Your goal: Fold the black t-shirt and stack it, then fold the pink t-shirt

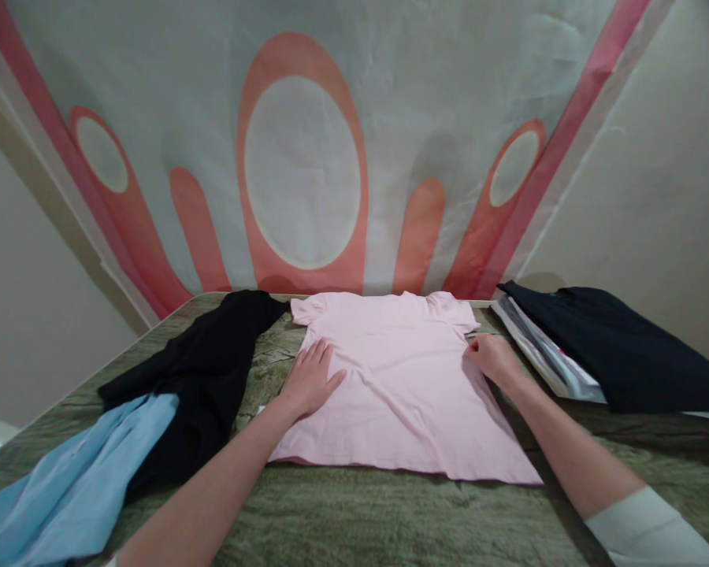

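A pink short-sleeved T-shirt (402, 394) lies spread on the wooden table, its neck end toward the wall and its hem nearest me. Soft creases run across its middle. My left hand (313, 379) rests flat on the shirt's left side, fingers stretched out and the thumb apart. At the opposite side edge, just below the sleeve, my right hand (491, 357) is closed with its fingers pinched on the shirt's edge.
Left of the shirt, a black garment (213, 370) lies in a loose heap, with a light blue garment (83, 480) partly over it. A stack of folded clothes (552, 362) topped by a dark garment (620, 339) sits at the right. The table (354, 520) meets a patterned wall covering (301, 173).
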A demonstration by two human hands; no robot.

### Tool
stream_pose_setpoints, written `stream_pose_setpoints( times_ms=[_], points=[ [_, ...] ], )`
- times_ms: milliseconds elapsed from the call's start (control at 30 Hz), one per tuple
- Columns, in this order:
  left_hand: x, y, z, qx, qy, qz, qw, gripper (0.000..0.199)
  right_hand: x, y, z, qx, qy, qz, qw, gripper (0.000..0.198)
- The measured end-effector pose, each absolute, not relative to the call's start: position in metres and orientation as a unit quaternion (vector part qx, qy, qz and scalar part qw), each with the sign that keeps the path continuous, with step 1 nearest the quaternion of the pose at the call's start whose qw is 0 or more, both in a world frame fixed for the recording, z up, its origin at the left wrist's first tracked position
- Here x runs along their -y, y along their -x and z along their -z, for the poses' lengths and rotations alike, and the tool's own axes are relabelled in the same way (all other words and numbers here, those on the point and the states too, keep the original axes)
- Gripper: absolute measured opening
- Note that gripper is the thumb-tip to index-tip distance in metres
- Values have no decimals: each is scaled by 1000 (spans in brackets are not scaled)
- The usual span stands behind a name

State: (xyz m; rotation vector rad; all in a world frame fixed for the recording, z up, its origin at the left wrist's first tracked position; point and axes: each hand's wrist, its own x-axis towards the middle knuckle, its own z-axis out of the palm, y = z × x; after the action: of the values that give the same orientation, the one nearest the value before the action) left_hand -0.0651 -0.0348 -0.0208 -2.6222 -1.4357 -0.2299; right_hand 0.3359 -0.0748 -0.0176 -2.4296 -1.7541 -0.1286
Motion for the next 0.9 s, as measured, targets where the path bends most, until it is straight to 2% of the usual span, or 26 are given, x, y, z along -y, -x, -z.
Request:
stream_pose_setpoints(
  times_ms=[367,900],
  points=[
    [32,67,25,478,872,83,67,64,93,-333,7,595,798,8,96,27],
    [27,66,26,469,877,79,72,67,110,-329,-1,523,851,17,44,21]
  ],
)
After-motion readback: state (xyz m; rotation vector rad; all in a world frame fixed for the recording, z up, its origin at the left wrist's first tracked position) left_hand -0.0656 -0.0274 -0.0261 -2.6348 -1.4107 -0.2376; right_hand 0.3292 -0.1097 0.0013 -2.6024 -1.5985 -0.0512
